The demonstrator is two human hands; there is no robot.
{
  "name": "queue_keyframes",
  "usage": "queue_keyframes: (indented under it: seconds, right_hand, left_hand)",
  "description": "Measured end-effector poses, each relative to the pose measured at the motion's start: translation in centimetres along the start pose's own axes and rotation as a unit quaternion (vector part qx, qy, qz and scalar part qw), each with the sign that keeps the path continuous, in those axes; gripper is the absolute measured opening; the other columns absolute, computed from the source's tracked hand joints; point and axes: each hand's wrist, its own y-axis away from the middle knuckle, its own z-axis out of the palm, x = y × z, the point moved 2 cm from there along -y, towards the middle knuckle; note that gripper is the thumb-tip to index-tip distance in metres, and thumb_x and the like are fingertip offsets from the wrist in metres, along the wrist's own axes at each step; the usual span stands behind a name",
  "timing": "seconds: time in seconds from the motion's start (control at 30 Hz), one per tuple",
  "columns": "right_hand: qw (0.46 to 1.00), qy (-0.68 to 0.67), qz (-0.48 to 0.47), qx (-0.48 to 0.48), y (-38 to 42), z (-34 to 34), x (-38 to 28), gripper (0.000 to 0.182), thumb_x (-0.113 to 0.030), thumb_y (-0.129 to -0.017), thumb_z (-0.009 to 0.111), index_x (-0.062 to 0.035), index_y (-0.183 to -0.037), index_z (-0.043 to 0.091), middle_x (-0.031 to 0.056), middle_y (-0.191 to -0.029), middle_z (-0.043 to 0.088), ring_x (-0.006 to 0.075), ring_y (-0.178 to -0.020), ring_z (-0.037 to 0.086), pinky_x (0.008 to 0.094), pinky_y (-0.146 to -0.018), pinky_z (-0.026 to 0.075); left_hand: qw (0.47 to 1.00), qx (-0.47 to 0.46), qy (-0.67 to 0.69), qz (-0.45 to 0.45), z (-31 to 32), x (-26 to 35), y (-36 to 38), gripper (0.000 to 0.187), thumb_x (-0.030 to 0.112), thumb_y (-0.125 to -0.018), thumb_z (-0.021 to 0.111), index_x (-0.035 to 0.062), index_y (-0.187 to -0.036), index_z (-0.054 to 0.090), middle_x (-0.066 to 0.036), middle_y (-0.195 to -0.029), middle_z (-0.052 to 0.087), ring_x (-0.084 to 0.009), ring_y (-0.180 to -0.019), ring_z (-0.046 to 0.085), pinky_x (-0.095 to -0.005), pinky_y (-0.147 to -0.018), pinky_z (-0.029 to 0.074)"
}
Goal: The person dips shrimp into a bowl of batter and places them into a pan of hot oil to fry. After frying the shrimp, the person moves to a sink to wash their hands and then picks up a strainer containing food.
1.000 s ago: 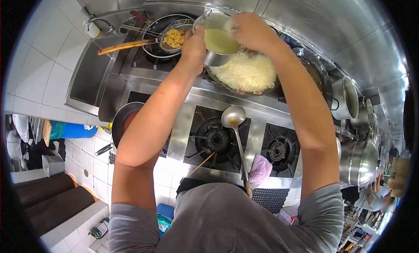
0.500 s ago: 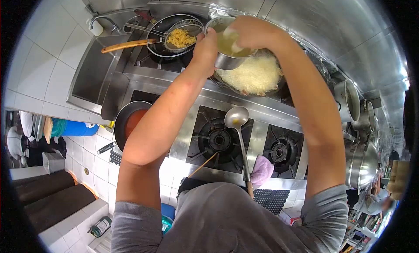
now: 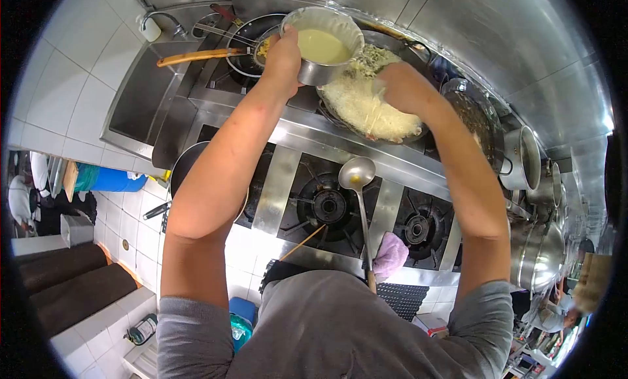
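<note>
My left hand grips the rim and side of a metal pot, tilted so that I see pale, runny batter inside. Over a wide pan at the back of the stove, my right hand hangs with its fingers pointing down and blurred. Pale streaks run below those fingers onto the foaming, bubbling oil. I cannot make out whether the fingers are apart. Behind my left hand, a wire strainer with yellow bits rests on a black frying pan, partly hidden.
A long ladle lies across the front burners beside a purple cloth. A thin stick rests by the burner. A dark pan stands at left, a sink beyond it. Metal pots line the right.
My left hand has moved the pot left and slightly up. My right hand has come out of the pot and moved right and down over the foaming oil, where pale streaks now fall.
</note>
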Motion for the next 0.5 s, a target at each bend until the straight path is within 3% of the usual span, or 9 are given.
queue_keyframes:
  seconds: [0.07, 0.13, 0.27, 0.33, 0.47, 0.5]
  right_hand:
    - [1.0, 0.005, 0.011, -0.011, -1.7, 2.4, 0.2, 0.026, -0.001, -0.08, 0.067, -0.0028, -0.102, 0.081, 0.0219, -0.107, 0.076, 0.0437, -0.104, 0.072, 0.0474, -0.096, 0.057]
    - [0.994, -0.032, 0.09, 0.054, -2.8, 3.6, 0.1, 0.022, 0.0, -0.081, 0.065, -0.0011, -0.097, 0.08, 0.0252, -0.102, 0.077, 0.045, -0.1, 0.073, 0.0498, -0.093, 0.058]
    - [0.999, -0.011, 0.043, 0.027, -3.0, 3.6, -0.3, 0.015, -0.003, -0.086, 0.067, 0.0031, -0.093, 0.079, 0.0301, -0.097, 0.075, 0.0465, -0.098, 0.074, 0.0512, -0.091, 0.06]
    - [0.999, -0.026, 0.038, -0.008, -2.3, 3.3, -0.8, 0.016, -0.003, -0.086, 0.066, 0.002, -0.093, 0.08, 0.0296, -0.094, 0.075, 0.0462, -0.097, 0.074, 0.0514, -0.09, 0.059]
    - [0.994, 0.007, 0.085, 0.065, -2.5, 5.0, 0.4, 0.018, -0.002, -0.084, 0.066, -0.0029, -0.094, 0.081, 0.0257, -0.096, 0.076, 0.0446, -0.094, 0.075, 0.0502, -0.089, 0.06]
    - [0.999, 0.009, 0.034, 0.039, -2.1, 4.8, 0.4, 0.019, -0.002, -0.084, 0.066, -0.0047, -0.094, 0.081, 0.0238, -0.097, 0.077, 0.0435, -0.093, 0.075, 0.0498, -0.089, 0.06]
  left_hand:
    - [1.0, 0.008, 0.007, 0.003, 0.0, 0.5, 0.6, 0.056, 0.054, -0.114, 0.041, 0.0207, -0.158, 0.037, -0.012, -0.148, 0.058, -0.0319, -0.126, 0.066, -0.06, -0.087, 0.06]
    - [0.999, 0.011, 0.031, -0.006, -0.2, 0.6, 0.7, 0.062, 0.053, -0.111, 0.048, 0.0184, -0.161, 0.036, -0.012, -0.16, 0.048, -0.0375, -0.138, 0.056, -0.0717, -0.103, 0.049]
    - [0.999, 0.007, 0.04, -0.003, -0.8, 0.6, 0.3, 0.062, 0.053, -0.111, 0.049, 0.0189, -0.161, 0.036, -0.012, -0.16, 0.047, -0.0377, -0.139, 0.055, -0.0716, -0.103, 0.049]
    - [1.0, 0.014, -0.005, 0.012, -1.0, 0.6, 0.4, 0.055, 0.053, -0.113, 0.044, 0.0215, -0.158, 0.038, -0.011, -0.149, 0.058, -0.0311, -0.127, 0.065, -0.0589, -0.088, 0.059]
    - [0.999, 0.002, 0.035, 0.008, -0.7, 0.7, 0.5, 0.056, 0.052, -0.112, 0.046, 0.0204, -0.158, 0.038, -0.011, -0.149, 0.058, -0.0302, -0.128, 0.063, -0.0583, -0.089, 0.058]
    - [1.0, 0.009, 0.027, 0.005, -0.7, 0.7, 0.5, 0.056, 0.051, -0.112, 0.046, 0.0196, -0.158, 0.038, -0.012, -0.149, 0.057, -0.0303, -0.129, 0.062, -0.0582, -0.089, 0.057]
